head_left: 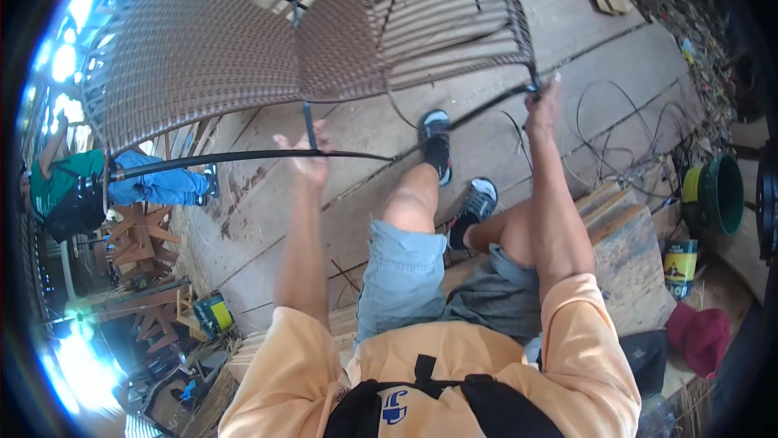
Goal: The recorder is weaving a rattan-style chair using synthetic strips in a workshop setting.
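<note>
A brown woven chair (203, 45) with a black tube frame stretches before me, tilted on its side. One section is tightly woven. The section at its right has strands only along the rim and a few crossing lines, with the floor showing through. My left hand (308, 161) is at the lower black tube, which crosses its palm beside a short upright post; the thumb sticks out and the fingers curl by the post. At the right corner of the frame, my right hand (542, 107) grips the tube end, one fingertip pointing up.
Loose thin strands (608, 134) lie coiled on the floor at right. Beyond them stand a dark green bucket (721, 193), a yellow-labelled can (679, 266) and a dark red cap (698, 339). Wooden boards (624, 243) are beside me. Another person (69, 187) in green is at far left.
</note>
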### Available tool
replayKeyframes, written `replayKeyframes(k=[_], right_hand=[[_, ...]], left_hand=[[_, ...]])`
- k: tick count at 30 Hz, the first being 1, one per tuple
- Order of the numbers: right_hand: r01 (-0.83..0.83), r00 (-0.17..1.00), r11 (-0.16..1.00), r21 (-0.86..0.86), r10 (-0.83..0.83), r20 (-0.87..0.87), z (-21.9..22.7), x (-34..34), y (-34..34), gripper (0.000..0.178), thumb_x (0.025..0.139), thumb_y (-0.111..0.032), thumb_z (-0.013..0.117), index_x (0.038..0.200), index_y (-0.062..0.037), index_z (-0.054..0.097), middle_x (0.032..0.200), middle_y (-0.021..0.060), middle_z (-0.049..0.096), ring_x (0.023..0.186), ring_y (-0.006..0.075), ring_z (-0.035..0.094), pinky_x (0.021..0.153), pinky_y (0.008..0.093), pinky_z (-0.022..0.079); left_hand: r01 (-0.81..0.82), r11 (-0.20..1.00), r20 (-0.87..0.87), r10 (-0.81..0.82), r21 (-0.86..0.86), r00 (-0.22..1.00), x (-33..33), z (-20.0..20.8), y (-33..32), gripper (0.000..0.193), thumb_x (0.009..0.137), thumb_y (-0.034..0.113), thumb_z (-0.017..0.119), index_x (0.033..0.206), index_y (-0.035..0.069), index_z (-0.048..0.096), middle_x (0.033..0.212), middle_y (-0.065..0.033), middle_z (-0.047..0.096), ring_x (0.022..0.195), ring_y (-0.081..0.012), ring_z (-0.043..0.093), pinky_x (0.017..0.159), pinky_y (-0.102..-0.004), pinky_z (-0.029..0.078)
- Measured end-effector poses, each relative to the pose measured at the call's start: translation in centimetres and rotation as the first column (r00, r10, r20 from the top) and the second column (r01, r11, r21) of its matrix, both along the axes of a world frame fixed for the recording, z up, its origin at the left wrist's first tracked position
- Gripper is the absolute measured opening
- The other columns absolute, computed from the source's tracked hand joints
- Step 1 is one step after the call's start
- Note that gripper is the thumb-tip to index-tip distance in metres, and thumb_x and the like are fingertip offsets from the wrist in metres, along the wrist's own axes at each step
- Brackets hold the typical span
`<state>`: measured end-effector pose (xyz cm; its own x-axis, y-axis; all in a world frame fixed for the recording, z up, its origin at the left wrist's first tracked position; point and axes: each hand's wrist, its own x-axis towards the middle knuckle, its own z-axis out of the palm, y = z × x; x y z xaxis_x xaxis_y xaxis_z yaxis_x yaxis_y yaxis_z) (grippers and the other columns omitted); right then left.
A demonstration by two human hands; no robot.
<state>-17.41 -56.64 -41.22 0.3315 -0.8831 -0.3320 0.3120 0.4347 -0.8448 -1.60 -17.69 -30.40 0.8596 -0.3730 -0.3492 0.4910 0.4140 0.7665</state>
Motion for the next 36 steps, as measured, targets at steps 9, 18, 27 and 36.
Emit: replayKeyframes(k=[9,18,27,36], right_hand=[[-0.323,0.916,0.896,-0.305,0.214,-0.340,7.9,-0.8,3.3,0.082,0.089,-0.062,0.015,0.068,0.0019,0.062,0.048,0.0029,0.040,0.048,0.0160,0.040,0.049,0.0317,0.030],[-0.278,0.954,0.937,-0.210,0.243,-0.175,6.3,-0.8,3.0,0.072,0.090,-0.061,0.026,0.067,-0.0007,0.058,0.047,-0.0024,0.035,0.041,0.0083,0.030,0.039,0.0240,0.021],[-0.096,0.995,0.971,-0.218,0.093,-0.026,9.4,-0.6,1.5,0.071,0.089,-0.063,0.027,0.077,-0.0016,0.061,0.051,-0.0025,0.037,0.044,0.0075,0.030,0.042,0.0234,0.020],[-0.312,0.939,0.731,-0.607,0.141,-0.313,14.1,0.5,4.9,0.050,0.094,-0.046,0.038,0.095,-0.0018,0.062,0.067,-0.0004,0.040,0.062,0.0105,0.036,0.056,0.0247,0.030]], left_hand=[[0.059,0.993,-0.051,-0.054,0.097,0.997,-1.5,4.1,5.1,0.085,0.079,0.073,0.018,0.101,-0.001,0.054,0.054,-0.0010,0.040,0.049,-0.0197,0.040,0.067,-0.0399,0.041],[-0.073,0.977,-0.046,0.084,0.200,0.995,-2.7,5.5,3.2,0.083,0.081,0.073,0.012,0.094,0.001,0.051,0.051,0.0008,0.036,0.044,-0.0173,0.034,0.059,-0.0345,0.036],[-0.040,0.958,0.027,0.034,0.286,0.999,-2.4,10.4,0.3,0.082,0.084,0.070,0.016,0.095,-0.002,0.052,0.053,0.0032,0.036,0.046,-0.0140,0.034,0.057,-0.0317,0.035],[-0.091,0.960,0.051,0.080,0.265,0.996,-3.2,12.1,4.0,0.074,0.085,0.068,0.027,0.097,-0.001,0.052,0.058,0.0053,0.040,0.046,-0.0101,0.037,0.055,-0.0305,0.038]])
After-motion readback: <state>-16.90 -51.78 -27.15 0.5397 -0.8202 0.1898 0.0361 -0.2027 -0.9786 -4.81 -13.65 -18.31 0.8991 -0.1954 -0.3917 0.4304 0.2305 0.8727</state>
